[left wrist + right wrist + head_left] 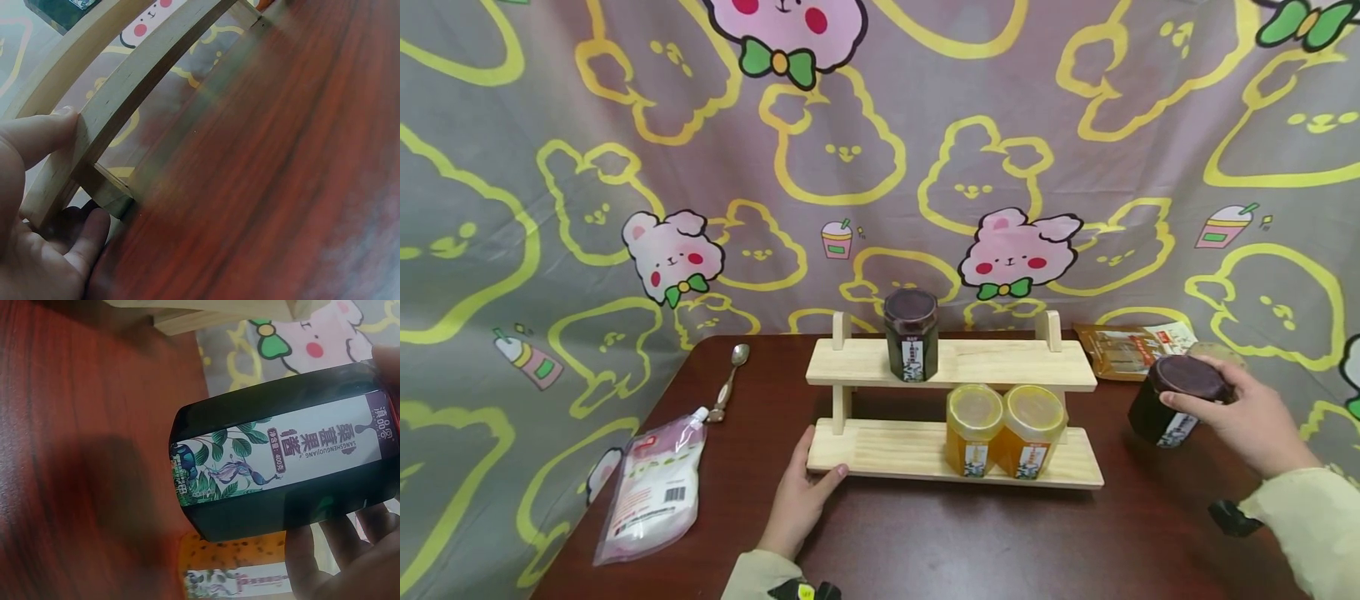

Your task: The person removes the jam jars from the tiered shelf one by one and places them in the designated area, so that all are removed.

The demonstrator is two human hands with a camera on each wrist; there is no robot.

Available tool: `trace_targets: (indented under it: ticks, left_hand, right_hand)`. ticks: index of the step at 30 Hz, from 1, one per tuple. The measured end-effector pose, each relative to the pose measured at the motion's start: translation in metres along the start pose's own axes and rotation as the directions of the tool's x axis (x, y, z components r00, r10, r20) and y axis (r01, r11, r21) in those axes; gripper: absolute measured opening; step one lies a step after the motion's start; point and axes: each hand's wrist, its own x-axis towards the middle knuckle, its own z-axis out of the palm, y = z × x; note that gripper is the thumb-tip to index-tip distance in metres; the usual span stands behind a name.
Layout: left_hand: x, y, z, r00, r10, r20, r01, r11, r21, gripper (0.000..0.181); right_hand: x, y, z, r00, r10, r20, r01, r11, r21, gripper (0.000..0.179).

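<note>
My left hand (805,500) grips the left end of a two-tier wooden rack (887,446), thumb on top of the lower board and fingers around its edge. In the left wrist view, the thumb presses on the board (119,100). My right hand (1255,412) holds a dark jam jar (1176,400) by its lid end, right of the rack; the jar hangs above the table in the right wrist view, its mulberry jam label (250,456) facing the camera. Another dark jar (912,337) stands on the upper board. Two yellow-orange jars (974,429) stand side by side on the lower board.
Behind the right hand are a brown packet (1120,354) and a partly hidden jar with a pale lid (1221,354). Left of the rack lie a white spouted pouch (658,487) and a spoon (730,383). A patterned curtain (880,167) hangs behind the brown table (925,542).
</note>
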Motion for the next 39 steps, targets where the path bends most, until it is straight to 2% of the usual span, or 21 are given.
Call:
trace_targets:
  ticks: [12,22,26,32,39]
  left_hand:
    - [0.000,0.001,0.000,1.000,-0.006,0.006,0.006,1.000,-0.012,0.090]
    - [-0.001,-0.001,0.000,1.000,0.031,0.000,-0.031,1.000,-0.006,0.091]
    - [0.000,0.000,0.000,1.000,0.008,0.008,-0.008,1.000,-0.028,0.092]
    - [0.001,0.001,0.001,1.000,0.009,0.013,-0.009,1.000,-0.022,0.091]
    - [0.000,0.002,0.000,1.000,-0.018,0.008,0.018,1.000,-0.012,0.090]
  right_hand:
    - [-0.004,0.012,0.010,0.999,0.036,0.037,-0.037,0.999,0.016,0.089]
    - [-0.007,0.020,0.017,0.999,0.038,0.015,-0.038,0.999,0.015,0.085]
    - [-0.008,0.023,0.021,0.999,0.042,0.019,-0.042,0.999,0.033,0.083]
    - [-0.010,0.028,0.027,0.997,0.074,0.026,-0.076,0.991,0.107,0.086]
    - [-0.011,0.024,0.029,0.990,0.121,0.065,-0.127,0.988,0.091,0.093]
